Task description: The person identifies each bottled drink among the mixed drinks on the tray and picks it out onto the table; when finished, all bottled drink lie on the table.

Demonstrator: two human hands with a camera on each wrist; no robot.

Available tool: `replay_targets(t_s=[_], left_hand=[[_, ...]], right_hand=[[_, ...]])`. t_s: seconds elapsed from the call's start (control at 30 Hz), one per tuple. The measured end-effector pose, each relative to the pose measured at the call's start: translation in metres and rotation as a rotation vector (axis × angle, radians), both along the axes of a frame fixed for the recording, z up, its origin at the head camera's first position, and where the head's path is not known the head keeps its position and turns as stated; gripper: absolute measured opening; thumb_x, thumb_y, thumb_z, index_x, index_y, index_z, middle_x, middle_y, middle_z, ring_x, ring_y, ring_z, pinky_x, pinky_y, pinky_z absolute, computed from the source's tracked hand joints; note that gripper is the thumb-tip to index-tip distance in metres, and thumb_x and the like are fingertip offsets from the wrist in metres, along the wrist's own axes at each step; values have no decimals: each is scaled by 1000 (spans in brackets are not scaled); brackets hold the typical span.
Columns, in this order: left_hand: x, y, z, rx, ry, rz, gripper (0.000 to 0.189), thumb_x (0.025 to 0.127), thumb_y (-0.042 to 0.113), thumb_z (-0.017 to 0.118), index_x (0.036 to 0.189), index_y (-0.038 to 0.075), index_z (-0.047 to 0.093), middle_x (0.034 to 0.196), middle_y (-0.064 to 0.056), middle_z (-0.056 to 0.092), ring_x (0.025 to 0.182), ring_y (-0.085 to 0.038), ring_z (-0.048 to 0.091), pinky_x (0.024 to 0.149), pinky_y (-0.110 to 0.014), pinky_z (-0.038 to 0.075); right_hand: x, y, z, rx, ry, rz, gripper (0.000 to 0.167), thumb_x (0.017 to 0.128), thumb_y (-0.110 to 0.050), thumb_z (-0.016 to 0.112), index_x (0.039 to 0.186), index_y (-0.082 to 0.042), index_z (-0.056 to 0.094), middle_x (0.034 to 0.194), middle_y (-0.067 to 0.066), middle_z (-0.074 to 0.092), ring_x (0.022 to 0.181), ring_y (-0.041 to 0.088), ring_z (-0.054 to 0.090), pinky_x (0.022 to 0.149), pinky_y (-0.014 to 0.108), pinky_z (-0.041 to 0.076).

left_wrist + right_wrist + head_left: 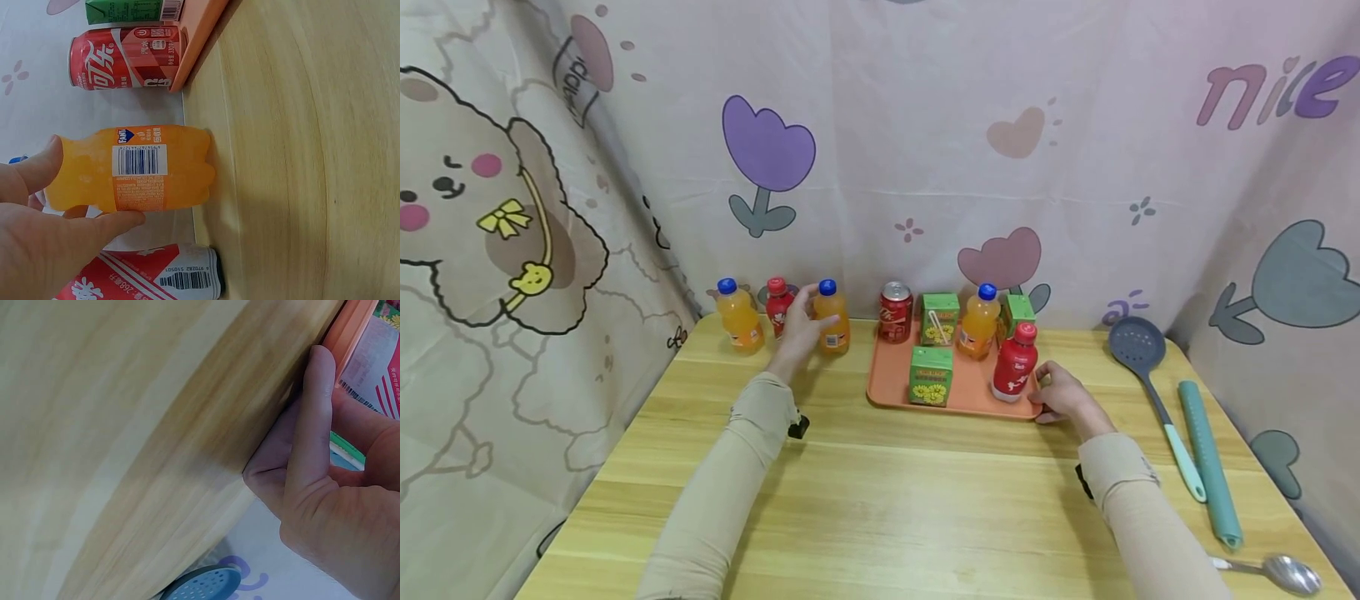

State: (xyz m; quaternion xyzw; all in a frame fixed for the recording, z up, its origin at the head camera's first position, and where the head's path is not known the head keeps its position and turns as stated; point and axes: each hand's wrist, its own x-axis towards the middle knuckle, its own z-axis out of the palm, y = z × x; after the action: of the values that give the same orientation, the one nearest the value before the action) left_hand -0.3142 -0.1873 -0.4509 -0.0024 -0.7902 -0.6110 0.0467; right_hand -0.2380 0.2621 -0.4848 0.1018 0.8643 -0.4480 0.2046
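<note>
My left hand grips the upper part of an orange soda bottle with a blue cap, which stands on the table left of the tray. Beside it a red bottle is partly hidden by that hand, and another orange soda bottle stands farther left. My right hand holds the right edge of an orange tray. On the tray are a red cola can, several green drink cartons, an orange soda bottle and, nearest my right hand, a red bottle.
To the right on the wooden table lie a slotted skimmer, a green rod-shaped thing and a metal spoon. A patterned curtain hangs along the table's back and sides.
</note>
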Motion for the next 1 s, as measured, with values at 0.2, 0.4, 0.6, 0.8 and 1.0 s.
replay_targets(t_s=[0.2,0.4,0.6,0.8,1.0], left_hand=[[-2,-1,4,9,-18,-8,65,101,4,68,158,15,40,170,-10,40,161,-33,31,134,-52,24],[-4,-1,7,-3,-42,-11,66,102,7,67,160,18,38,172,-8,37,162,-33,29,134,-53,24],[1,-1,2,-63,-68,-17,69,105,12,64,165,20,32,174,-8,33,162,-34,28,133,-54,26],[7,-1,-3,-141,-42,-18,70,106,13,63,166,19,29,174,-11,32,161,-37,30,132,-57,27],[15,4,11,-178,60,27,77,105,13,64,168,20,22,175,-10,27,163,-36,26,132,-59,25]], right_hand=[[0,-1,6,0,9,-4,41,104,-1,58,137,4,34,112,26,54,74,16,67,65,32,65],[0,-1,10,-11,23,-4,42,104,1,57,138,5,33,118,29,50,77,18,66,66,33,65],[3,-2,7,-8,11,3,41,105,0,57,138,5,33,113,26,53,77,18,67,67,33,66],[5,-4,2,-4,15,-1,40,104,1,58,136,4,34,117,29,53,77,19,68,65,33,66],[4,-3,0,-8,23,-6,40,103,1,58,135,3,34,116,28,53,74,17,68,64,32,65]])
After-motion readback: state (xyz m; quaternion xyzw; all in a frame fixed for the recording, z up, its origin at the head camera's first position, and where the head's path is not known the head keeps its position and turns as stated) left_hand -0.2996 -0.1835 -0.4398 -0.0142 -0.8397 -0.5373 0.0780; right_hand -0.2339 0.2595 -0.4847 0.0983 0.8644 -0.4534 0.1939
